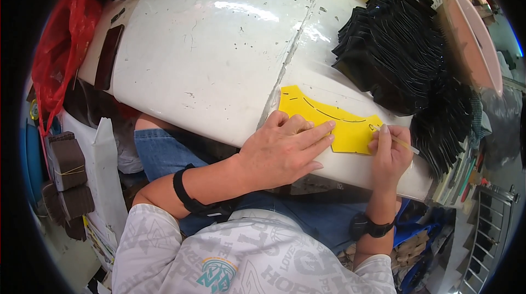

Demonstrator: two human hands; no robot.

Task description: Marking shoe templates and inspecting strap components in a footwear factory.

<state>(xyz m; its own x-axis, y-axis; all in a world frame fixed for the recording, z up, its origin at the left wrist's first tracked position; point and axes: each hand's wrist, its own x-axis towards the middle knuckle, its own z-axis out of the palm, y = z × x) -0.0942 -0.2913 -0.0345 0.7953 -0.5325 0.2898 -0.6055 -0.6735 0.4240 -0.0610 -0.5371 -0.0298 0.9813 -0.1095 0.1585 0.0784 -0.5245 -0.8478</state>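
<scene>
Left fingers (316, 132), extended, steady a yellow template (353, 142) at the bench's (192, 69) near edge; right fingers (385, 142) grip a pen (407, 145), apparently tracing. The next stroke needs steady pressure.

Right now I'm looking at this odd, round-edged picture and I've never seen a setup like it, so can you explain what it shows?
There's no machine here, just a person's two bare hands. The single picture comes from a wide fisheye camera worn on the head, looking down, so straight edges bend near the rim. On the white table lies a flat yellow piece with dark curved lines. The left hand rests on it, while the right hand holds a slim pen-like tool at its right end. Beyond lies a large pile of shiny black pieces, with a pink basin tipped up beside it.
</scene>
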